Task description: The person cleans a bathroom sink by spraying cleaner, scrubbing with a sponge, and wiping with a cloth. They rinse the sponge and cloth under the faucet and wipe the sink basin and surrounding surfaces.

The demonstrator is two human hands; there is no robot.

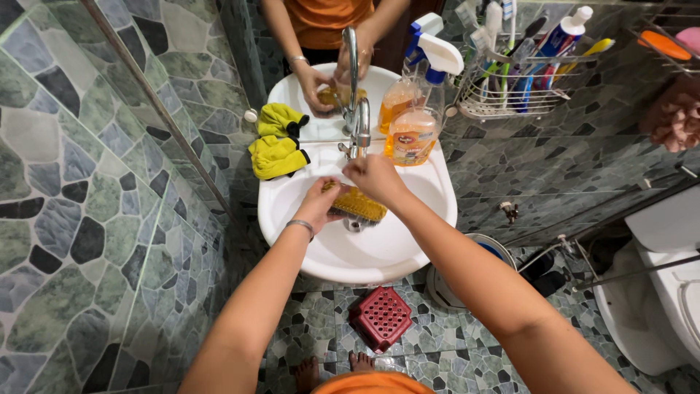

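A yellow brush (356, 204) is being held over the white sink (430, 219), just below the tap (359, 128). Its long axis is lying across the bowl, sloping down from left to right. The left hand (317, 206) is being closed around the brush's left end, fingers curled beneath it. The right hand (375, 177) is being kept just above the brush, fingers bunched and near the tap base; whether anything is being pinched by them cannot be told. Yellow gloves (277, 142) are lying on the rim.
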